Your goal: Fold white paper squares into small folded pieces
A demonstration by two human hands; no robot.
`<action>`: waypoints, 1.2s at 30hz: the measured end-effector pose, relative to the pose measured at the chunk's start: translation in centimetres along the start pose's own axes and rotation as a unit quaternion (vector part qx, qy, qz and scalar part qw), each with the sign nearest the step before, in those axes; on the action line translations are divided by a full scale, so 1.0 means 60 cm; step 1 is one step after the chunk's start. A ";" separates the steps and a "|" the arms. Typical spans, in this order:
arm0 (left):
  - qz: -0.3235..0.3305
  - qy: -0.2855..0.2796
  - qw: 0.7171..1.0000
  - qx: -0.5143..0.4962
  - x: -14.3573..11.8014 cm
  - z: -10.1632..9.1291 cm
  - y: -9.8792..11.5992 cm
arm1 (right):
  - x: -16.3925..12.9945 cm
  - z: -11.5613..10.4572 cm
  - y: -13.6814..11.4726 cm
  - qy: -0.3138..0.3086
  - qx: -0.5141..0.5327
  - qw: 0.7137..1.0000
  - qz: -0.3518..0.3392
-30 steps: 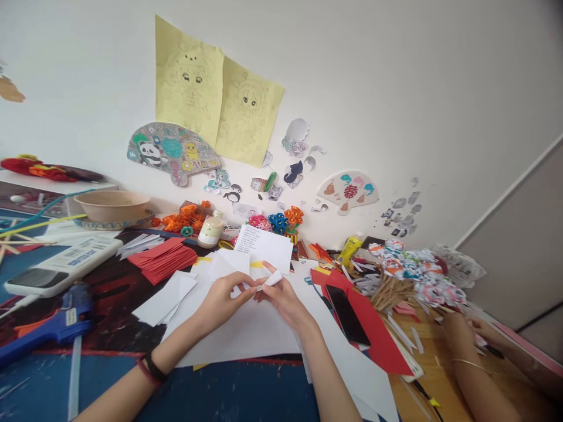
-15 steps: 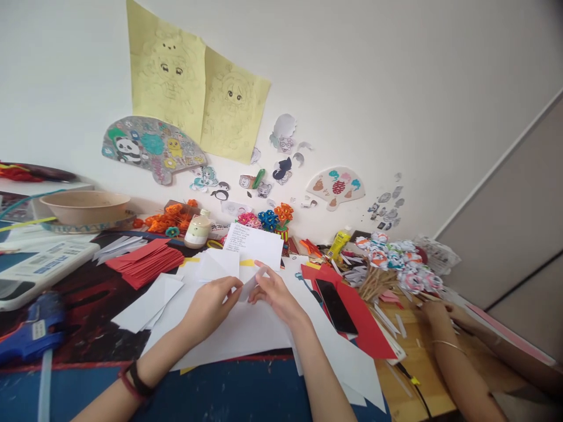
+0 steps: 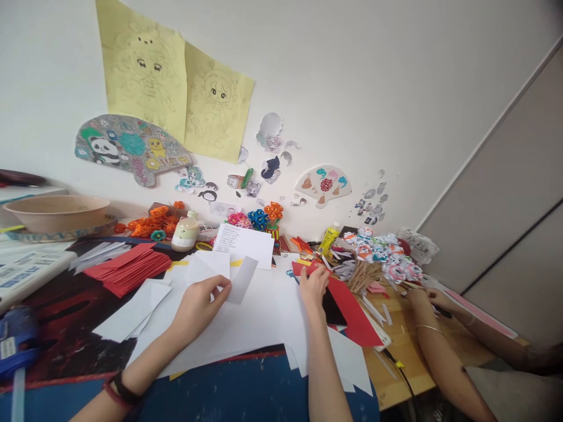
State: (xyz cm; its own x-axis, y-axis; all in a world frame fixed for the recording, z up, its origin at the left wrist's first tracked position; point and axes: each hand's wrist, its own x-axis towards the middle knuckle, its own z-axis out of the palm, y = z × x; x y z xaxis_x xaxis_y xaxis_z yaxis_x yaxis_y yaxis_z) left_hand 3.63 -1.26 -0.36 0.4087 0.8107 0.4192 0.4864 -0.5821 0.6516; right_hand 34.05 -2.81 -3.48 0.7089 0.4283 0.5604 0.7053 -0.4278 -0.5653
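Pinching the white paper strip [image 3: 243,281] between thumb and fingers, your left hand [image 3: 202,300], in the head view, is on the near side of the printed card [image 3: 253,251]. Your right hand [image 3: 314,287], fingers partly curled, is right of that card, by the red paper [image 3: 358,322] and black phone [image 3: 335,309]; whether it grips anything cannot be told. Red slips [image 3: 127,268] lie stacked left of the card.

The white fan [image 3: 316,186] bears a red 囍 [image 3: 326,185]; lines [image 3: 232,240] on the white card [image 3: 257,249] are illegible
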 end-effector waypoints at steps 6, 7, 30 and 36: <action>-0.002 0.006 1.000 -0.010 0.003 -0.006 0.003 | -0.009 -0.007 -0.035 0.012 0.086 0.991 -0.098; -0.003 0.009 1.000 -0.007 0.003 -0.006 0.003 | -0.020 -0.010 -0.051 0.008 0.130 0.984 -0.125; 0.125 0.067 0.945 0.296 -0.012 0.014 -0.009 | -0.181 -0.002 -0.184 -0.463 0.547 0.695 -0.056; 0.041 0.008 0.991 0.130 -0.005 0.006 -0.009 | -0.172 -0.024 -0.188 -0.507 0.577 0.640 -0.023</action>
State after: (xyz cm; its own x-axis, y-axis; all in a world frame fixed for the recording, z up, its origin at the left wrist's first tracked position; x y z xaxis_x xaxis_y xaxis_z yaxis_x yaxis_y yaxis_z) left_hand 3.54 -1.21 -1.09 0.4437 0.7593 0.4761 0.6349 -0.6412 0.4309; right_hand 18.78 -3.57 -2.04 -0.0908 0.9659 0.2424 -0.1612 0.2259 -0.9607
